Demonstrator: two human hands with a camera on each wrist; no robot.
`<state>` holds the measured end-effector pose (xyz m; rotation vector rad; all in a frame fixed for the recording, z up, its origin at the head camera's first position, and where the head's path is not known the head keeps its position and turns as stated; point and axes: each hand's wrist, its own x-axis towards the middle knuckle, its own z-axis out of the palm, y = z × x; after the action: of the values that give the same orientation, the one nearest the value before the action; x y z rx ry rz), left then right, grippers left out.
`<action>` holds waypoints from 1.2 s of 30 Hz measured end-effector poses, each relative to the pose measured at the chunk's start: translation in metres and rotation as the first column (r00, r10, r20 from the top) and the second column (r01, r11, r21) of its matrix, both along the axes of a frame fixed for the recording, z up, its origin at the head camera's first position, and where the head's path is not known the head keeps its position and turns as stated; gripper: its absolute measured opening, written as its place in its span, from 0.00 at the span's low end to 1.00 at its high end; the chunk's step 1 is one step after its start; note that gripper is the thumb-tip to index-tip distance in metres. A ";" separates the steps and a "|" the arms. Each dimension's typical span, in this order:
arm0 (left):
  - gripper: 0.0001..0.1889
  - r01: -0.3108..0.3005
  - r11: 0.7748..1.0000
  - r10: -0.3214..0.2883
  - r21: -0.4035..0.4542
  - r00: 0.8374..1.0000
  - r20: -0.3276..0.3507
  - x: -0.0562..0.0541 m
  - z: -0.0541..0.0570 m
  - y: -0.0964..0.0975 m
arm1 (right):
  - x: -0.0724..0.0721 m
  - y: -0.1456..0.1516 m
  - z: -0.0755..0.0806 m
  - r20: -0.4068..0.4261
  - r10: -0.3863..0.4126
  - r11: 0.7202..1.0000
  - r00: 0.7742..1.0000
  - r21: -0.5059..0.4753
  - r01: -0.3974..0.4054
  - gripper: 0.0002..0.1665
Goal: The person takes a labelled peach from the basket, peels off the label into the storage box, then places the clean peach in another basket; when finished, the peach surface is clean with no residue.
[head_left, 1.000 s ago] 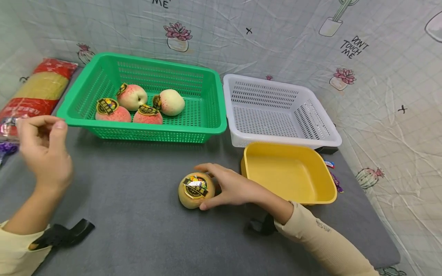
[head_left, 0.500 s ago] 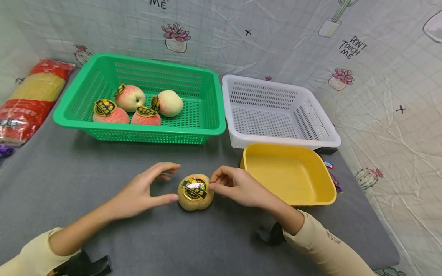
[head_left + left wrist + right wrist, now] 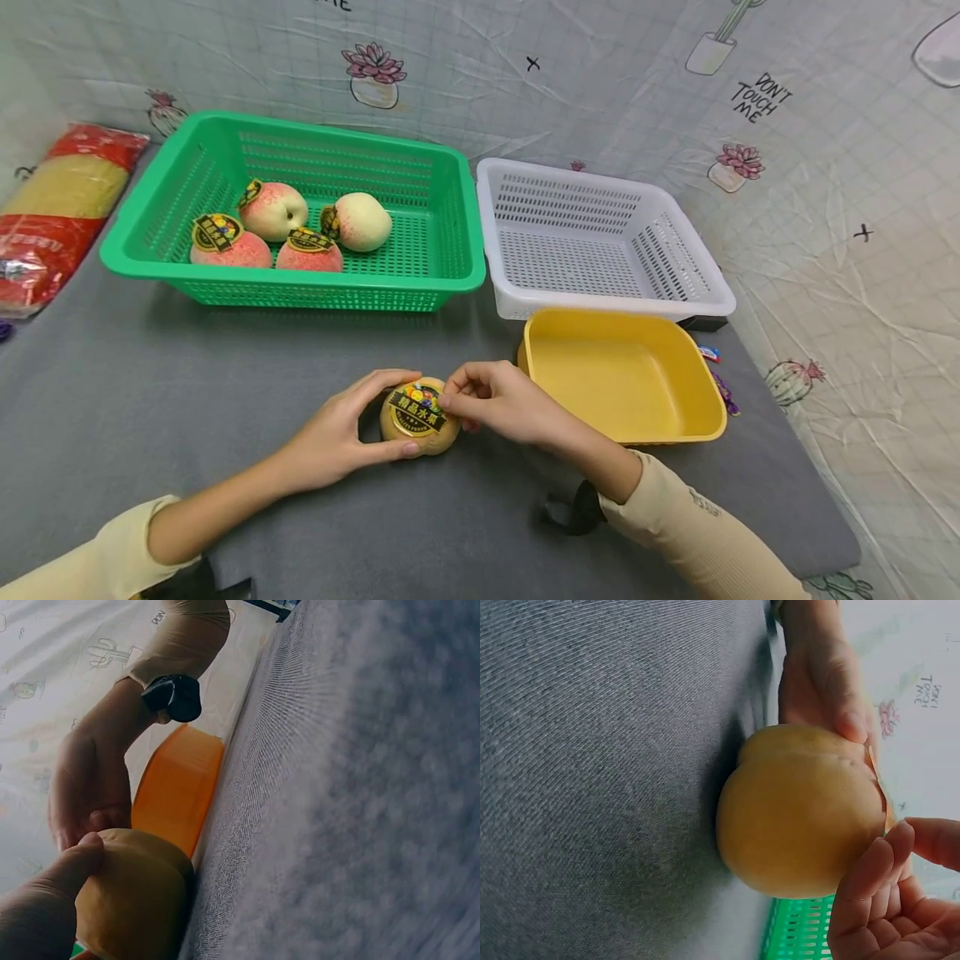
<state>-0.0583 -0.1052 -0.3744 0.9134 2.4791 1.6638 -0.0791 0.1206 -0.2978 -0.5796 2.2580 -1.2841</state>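
A yellow peach (image 3: 799, 810) sits on the grey table between my two hands. On its top is a round black-and-gold sticker (image 3: 417, 409), facing up in the head view. My left hand (image 3: 337, 437) holds the fruit from the left, thumb at the near side and fingers around the far side. From the right, my right hand (image 3: 510, 404) pinches the sticker's right edge between thumb and fingertips. In the right wrist view that edge stands slightly off the fruit's skin. The left wrist view shows the left thumb (image 3: 71, 870) pressed against the peach.
Behind the hands stands a green basket (image 3: 300, 277) with several stickered peaches inside. A white basket (image 3: 600, 304) is to its right, with a yellow tub (image 3: 622, 383) in front. A red-and-yellow packet (image 3: 60, 192) lies far left. Small wrappers (image 3: 723, 393) lie beyond the tub.
My left hand has come in from the far left and taken hold of the peach. My right hand has shifted from gripping around the fruit to pinching its sticker's edge.
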 end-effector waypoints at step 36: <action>0.37 -0.013 0.999 0.013 -0.046 1.000 -0.008 0.000 -0.004 -0.003 | -0.044 0.120 -0.027 -0.320 0.052 0.844 0.946 0.520 0.130 0.08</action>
<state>-0.0579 -0.1080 -0.3787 0.9021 2.5224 1.6025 -0.1233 0.2401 -0.3250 -0.5589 2.7547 -0.5335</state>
